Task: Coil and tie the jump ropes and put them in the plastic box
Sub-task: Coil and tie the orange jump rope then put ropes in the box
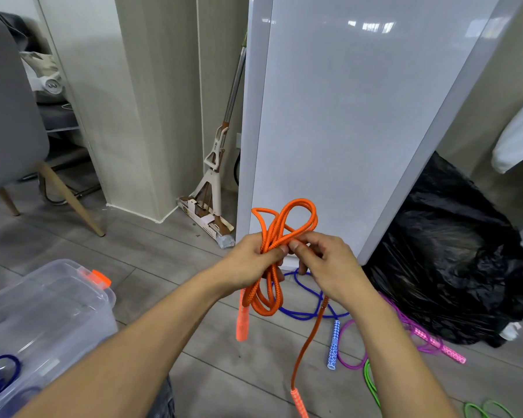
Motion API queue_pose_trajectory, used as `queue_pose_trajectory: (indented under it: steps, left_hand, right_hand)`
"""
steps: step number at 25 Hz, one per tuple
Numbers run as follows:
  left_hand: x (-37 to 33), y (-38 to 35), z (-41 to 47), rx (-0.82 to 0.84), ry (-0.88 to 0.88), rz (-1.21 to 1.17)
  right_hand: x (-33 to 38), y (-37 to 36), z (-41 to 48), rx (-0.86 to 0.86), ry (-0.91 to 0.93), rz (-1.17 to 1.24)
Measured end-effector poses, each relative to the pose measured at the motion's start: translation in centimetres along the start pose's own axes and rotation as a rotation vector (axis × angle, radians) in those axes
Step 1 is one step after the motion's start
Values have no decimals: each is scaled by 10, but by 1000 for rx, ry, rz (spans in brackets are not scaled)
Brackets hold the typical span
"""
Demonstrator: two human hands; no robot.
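Observation:
An orange jump rope (pixel 280 227) is bunched into loops in mid-air. My left hand (pixel 252 260) grips the bundle at its middle. My right hand (pixel 323 260) pinches a strand beside it. Loops stick up above the hands and hang below them. One orange handle (pixel 242 324) dangles under the left hand. The other orange handle (pixel 299 402) hangs on a long free strand near the floor. A clear plastic box (pixel 82 300) with an orange latch stands at the lower left, with a dark blue rope (pixel 0 372) inside.
On the floor to the right lie a blue rope (pixel 302 312) with a patterned handle, a purple rope (pixel 405 321) with a pink handle and a green rope (pixel 372 384). A black plastic bag (pixel 453 260) sits right. A white panel (pixel 344 131), a mop (pixel 215 176) and a grey chair (pixel 9 116) stand behind.

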State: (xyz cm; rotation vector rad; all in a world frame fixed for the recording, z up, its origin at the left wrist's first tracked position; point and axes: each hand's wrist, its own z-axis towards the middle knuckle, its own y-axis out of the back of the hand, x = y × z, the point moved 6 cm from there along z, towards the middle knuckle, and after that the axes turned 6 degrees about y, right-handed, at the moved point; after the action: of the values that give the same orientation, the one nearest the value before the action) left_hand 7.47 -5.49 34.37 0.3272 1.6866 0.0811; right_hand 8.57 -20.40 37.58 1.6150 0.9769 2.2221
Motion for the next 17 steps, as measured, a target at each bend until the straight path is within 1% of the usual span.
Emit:
queue_pose_trajectory:
  steps: [2, 5, 6, 9, 14, 15, 17]
  left_hand:
    - [0, 2, -1, -14, 3, 12]
    - [1, 6, 1, -62, 17, -100]
    - [4, 11, 4, -124, 28, -130]
    - [15, 33, 10, -386, 78, -180]
    - [25, 60, 1, -750, 174, -316]
    - [26, 64, -1, -798, 194, -337]
    - [28, 69, -6, -877, 211, -386]
  right_hand:
    - [0, 0, 1, -15, -36, -26]
    - [-3, 0, 1, -12, -99, -49]
    - [-5, -1, 1, 17, -116, -52]
    - [-13, -7, 1, 106, -170, -26]
    - [-32, -14, -6, 244, -320, -19]
    - [-35, -12, -7, 243, -349, -38]
    - [-40, -2, -6, 159, -378, -123]
